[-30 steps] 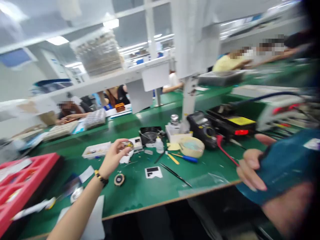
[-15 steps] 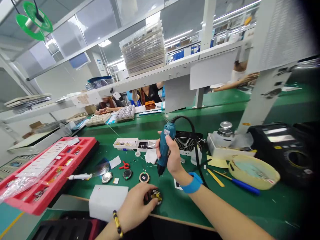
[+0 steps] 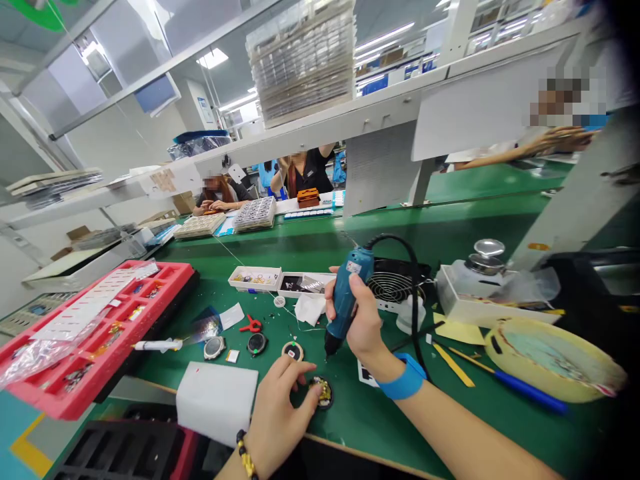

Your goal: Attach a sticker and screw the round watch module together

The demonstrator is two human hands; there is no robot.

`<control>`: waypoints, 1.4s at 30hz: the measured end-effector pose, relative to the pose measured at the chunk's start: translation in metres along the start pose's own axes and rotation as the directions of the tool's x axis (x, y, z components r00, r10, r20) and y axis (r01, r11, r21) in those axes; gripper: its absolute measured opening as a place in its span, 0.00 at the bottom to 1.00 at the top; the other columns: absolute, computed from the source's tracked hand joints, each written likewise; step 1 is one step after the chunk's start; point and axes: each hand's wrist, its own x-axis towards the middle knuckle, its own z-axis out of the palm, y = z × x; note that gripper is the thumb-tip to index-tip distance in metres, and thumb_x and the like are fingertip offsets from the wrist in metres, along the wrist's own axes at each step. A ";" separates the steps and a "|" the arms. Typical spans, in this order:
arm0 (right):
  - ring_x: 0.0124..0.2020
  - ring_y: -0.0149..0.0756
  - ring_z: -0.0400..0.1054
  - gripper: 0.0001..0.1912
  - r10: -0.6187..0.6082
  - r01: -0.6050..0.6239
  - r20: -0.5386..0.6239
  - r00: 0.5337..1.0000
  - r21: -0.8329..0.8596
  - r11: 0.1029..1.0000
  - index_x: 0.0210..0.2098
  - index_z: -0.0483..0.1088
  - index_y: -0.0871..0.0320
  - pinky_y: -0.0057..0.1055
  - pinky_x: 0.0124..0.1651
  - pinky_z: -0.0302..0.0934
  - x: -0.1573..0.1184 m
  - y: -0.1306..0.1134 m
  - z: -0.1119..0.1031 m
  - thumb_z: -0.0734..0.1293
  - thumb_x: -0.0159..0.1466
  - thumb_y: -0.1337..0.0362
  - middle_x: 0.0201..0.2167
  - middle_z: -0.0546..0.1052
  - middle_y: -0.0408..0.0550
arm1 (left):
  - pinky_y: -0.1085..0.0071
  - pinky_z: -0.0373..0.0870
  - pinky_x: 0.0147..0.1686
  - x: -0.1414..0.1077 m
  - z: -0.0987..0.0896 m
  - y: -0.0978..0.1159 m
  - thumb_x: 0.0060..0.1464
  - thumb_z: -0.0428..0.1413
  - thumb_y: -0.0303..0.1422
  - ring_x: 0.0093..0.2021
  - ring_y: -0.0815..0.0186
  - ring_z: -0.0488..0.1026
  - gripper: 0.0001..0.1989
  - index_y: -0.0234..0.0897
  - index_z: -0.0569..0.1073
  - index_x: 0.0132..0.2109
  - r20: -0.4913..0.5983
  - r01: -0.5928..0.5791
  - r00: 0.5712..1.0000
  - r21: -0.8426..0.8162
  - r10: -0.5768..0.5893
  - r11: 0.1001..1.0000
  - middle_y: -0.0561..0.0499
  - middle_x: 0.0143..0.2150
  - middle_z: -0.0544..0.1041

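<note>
1. The right hand (image 3: 367, 323) is clenching a blue electric screwdriver (image 3: 345, 297) upright in its fist, with the black cable (image 3: 414, 280) arching away toward 1 o'clock.
2. The bit (image 3: 329, 347) is pointing down, and a round watch module (image 3: 323, 393) with gold parts is lying at 6 o'clock from it, near but apparently not touching.
3. The left hand (image 3: 283, 413) is lying relaxed and unclenched, with its fingertips (image 3: 315, 393) touching the module's rim at 3 o'clock from the hand.
4. The front edge of the green bench mat (image 3: 370, 457) is running close below the module at 6 o'clock, leaving only a narrow margin.
5. A white foam block (image 3: 215, 403) is sitting just beside the left hand at 9 o'clock, and a round coil disc (image 3: 293, 351) is lying just beside the fingers at 12 o'clock.
6. A black watch case (image 3: 257, 345) and a silver watch case (image 3: 215, 347) are resting farther off at 10 o'clock.
7. Open mat is stretching from the module toward 3 o'clock, under the right forearm.
</note>
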 end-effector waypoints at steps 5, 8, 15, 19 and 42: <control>0.17 0.27 0.62 0.22 0.015 -0.012 -0.037 0.999 0.082 0.997 0.46 0.72 0.55 0.26 0.20 0.58 0.001 -0.016 0.000 0.64 0.68 0.44 0.27 0.73 0.40 | 0.66 0.74 0.41 0.011 0.013 0.005 0.60 0.62 0.27 0.40 0.61 0.74 0.13 0.43 0.77 0.51 -0.128 -0.084 0.988 0.026 0.086 0.996 0.49 0.42 0.74; 0.16 0.28 0.62 0.22 0.037 -0.028 -0.076 0.996 0.112 0.993 0.44 0.73 0.56 0.26 0.19 0.58 0.000 -0.022 0.000 0.65 0.66 0.44 0.27 0.73 0.42 | 0.65 0.73 0.42 0.015 0.020 0.007 0.59 0.64 0.27 0.42 0.60 0.74 0.10 0.43 0.78 0.47 -0.173 -0.108 0.978 0.061 0.117 0.992 0.50 0.40 0.74; 0.16 0.29 0.62 0.22 0.042 -0.028 -0.097 0.994 0.143 0.989 0.44 0.73 0.57 0.27 0.19 0.57 -0.003 -0.028 0.003 0.66 0.66 0.44 0.26 0.74 0.43 | 0.67 0.71 0.39 0.012 0.022 0.009 0.59 0.64 0.26 0.38 0.63 0.73 0.06 0.40 0.77 0.41 -0.229 -0.130 0.963 0.066 0.141 0.989 0.51 0.37 0.73; 0.16 0.29 0.62 0.23 0.049 -0.033 -0.110 0.993 0.147 0.989 0.44 0.73 0.57 0.27 0.19 0.57 -0.004 -0.029 0.004 0.66 0.65 0.43 0.26 0.74 0.43 | 0.67 0.71 0.40 0.011 0.021 0.011 0.63 0.61 0.27 0.38 0.63 0.73 0.02 0.40 0.77 0.40 -0.251 -0.170 0.950 0.087 0.187 0.982 0.51 0.36 0.74; 0.17 0.31 0.61 0.20 0.059 -0.041 -0.132 0.990 0.134 0.990 0.42 0.75 0.55 0.29 0.20 0.55 -0.007 -0.033 0.006 0.62 0.68 0.45 0.27 0.73 0.44 | 0.69 0.72 0.41 0.008 0.016 0.017 0.64 0.56 0.25 0.36 0.65 0.72 0.07 0.39 0.78 0.39 -0.221 -0.182 0.956 0.075 0.195 0.980 0.50 0.33 0.73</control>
